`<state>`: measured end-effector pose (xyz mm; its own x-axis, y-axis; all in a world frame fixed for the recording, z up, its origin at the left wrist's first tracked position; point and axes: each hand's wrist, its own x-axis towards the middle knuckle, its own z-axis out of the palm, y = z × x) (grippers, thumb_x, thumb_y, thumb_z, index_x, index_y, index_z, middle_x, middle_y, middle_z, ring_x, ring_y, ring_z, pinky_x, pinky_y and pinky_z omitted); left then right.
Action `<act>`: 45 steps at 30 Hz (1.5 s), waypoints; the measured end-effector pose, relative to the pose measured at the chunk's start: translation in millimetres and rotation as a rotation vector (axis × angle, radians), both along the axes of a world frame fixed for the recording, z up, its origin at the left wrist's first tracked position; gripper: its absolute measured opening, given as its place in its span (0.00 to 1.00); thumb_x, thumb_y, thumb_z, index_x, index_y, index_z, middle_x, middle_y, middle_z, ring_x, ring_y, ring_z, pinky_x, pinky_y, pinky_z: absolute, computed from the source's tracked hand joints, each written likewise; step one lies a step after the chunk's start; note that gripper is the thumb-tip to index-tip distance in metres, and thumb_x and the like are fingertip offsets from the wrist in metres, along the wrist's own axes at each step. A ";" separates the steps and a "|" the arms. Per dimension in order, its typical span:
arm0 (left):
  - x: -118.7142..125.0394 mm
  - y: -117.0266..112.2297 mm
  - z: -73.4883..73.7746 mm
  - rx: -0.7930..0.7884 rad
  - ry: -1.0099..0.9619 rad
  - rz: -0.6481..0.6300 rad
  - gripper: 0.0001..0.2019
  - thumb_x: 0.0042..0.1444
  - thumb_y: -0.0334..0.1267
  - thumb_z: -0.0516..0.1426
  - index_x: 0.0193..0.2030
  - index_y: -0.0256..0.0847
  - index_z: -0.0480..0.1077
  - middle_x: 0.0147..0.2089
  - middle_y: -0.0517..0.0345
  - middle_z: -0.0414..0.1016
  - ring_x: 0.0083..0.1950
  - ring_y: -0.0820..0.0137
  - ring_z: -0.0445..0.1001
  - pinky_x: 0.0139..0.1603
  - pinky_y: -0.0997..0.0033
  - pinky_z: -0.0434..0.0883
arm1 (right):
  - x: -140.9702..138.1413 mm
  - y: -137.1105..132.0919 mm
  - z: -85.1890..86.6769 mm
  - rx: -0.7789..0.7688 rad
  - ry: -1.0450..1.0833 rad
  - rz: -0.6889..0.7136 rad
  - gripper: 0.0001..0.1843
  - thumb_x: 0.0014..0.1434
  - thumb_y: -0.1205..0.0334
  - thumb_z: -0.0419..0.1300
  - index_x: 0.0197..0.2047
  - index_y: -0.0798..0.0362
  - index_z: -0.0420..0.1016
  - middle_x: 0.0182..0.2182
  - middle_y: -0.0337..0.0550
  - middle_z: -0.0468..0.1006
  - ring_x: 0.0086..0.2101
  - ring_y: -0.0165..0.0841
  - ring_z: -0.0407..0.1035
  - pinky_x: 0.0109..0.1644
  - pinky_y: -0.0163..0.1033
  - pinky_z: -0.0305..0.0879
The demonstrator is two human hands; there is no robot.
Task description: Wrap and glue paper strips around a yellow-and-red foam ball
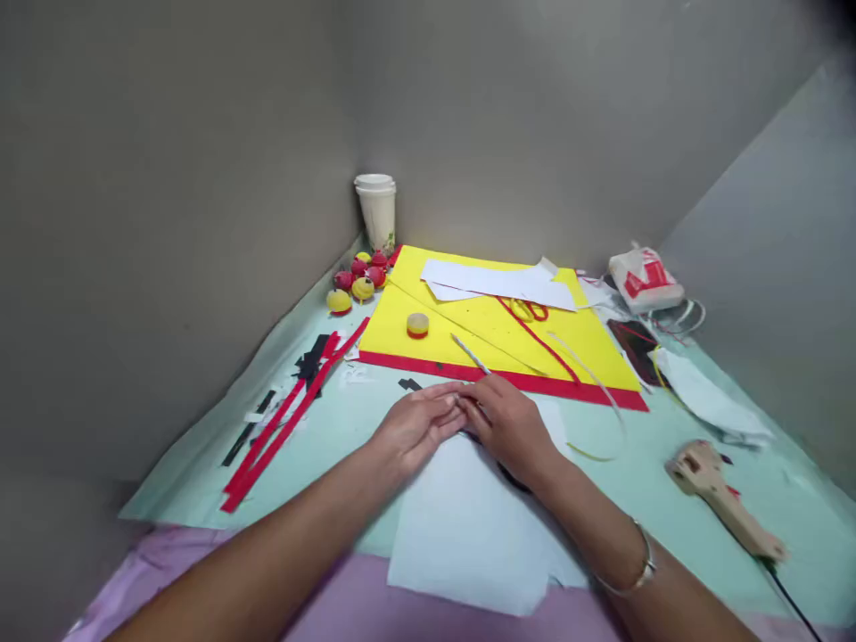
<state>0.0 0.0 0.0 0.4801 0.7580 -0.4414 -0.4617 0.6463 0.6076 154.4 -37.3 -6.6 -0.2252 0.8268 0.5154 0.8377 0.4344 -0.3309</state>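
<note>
My left hand (415, 425) and my right hand (509, 423) meet at their fingertips over a white sheet of paper (468, 526). Both pinch the near end of a thin white rolled paper stick (469, 354) that slants up and away over the red edge of a yellow foam sheet (468, 325). The fingers of both hands are closed around it. A small yellow and red roll (417, 325) lies on the yellow sheet just beyond the hands.
Red strips (287, 419) and black scraps lie at the left. Small red and yellow balls (358, 278) and a paper cup (377, 212) sit in the far corner. Red-handled scissors (530, 310), white paper, a glue gun (722, 497) and a plastic bag (643, 278) lie to the right.
</note>
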 end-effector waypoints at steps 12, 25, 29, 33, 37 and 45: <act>-1.5 -0.4 10.2 -0.074 -0.018 0.011 0.15 0.53 0.17 0.51 0.45 0.25 0.73 0.44 0.37 0.78 0.44 0.64 0.79 0.53 0.63 0.74 | -0.3 -0.1 1.2 -0.012 0.003 -0.014 0.08 0.66 0.66 0.56 0.44 0.52 0.77 0.33 0.44 0.76 0.35 0.37 0.71 0.38 0.40 0.67; -2.3 0.8 8.2 -0.061 -0.031 -0.007 0.15 0.53 0.17 0.52 0.46 0.24 0.73 0.43 0.39 0.78 0.44 0.63 0.79 0.52 0.64 0.75 | 1.8 -0.1 0.5 0.002 0.095 0.025 0.11 0.65 0.67 0.57 0.48 0.48 0.76 0.34 0.42 0.77 0.36 0.35 0.71 0.37 0.38 0.68; -2.5 1.0 8.1 -0.056 -0.039 -0.009 0.15 0.53 0.17 0.53 0.46 0.25 0.73 0.43 0.40 0.79 0.44 0.64 0.80 0.53 0.65 0.75 | 3.1 -1.2 1.0 -0.035 0.116 0.033 0.13 0.63 0.70 0.57 0.49 0.49 0.75 0.36 0.43 0.78 0.38 0.36 0.72 0.40 0.39 0.68; -2.7 0.5 8.0 -0.071 -0.042 0.014 0.15 0.53 0.16 0.54 0.46 0.25 0.73 0.43 0.41 0.79 0.46 0.63 0.80 0.55 0.64 0.75 | 3.2 -1.8 1.8 -0.025 0.131 0.008 0.09 0.63 0.70 0.57 0.45 0.52 0.74 0.35 0.44 0.78 0.37 0.37 0.71 0.40 0.40 0.68; -2.6 0.0 8.1 -0.069 -0.023 0.027 0.15 0.52 0.16 0.55 0.46 0.26 0.73 0.43 0.42 0.79 0.46 0.64 0.80 0.56 0.64 0.75 | 2.8 -1.9 2.4 -0.026 0.145 0.000 0.06 0.63 0.70 0.56 0.42 0.52 0.73 0.34 0.44 0.77 0.37 0.37 0.71 0.40 0.41 0.68; -2.7 -1.4 8.0 -0.055 -0.014 0.036 0.15 0.51 0.15 0.55 0.45 0.27 0.73 0.42 0.42 0.79 0.46 0.64 0.80 0.55 0.65 0.75 | 4.1 -2.7 0.0 -0.024 0.170 0.008 0.08 0.62 0.71 0.57 0.43 0.51 0.73 0.35 0.43 0.78 0.37 0.36 0.71 0.41 0.40 0.68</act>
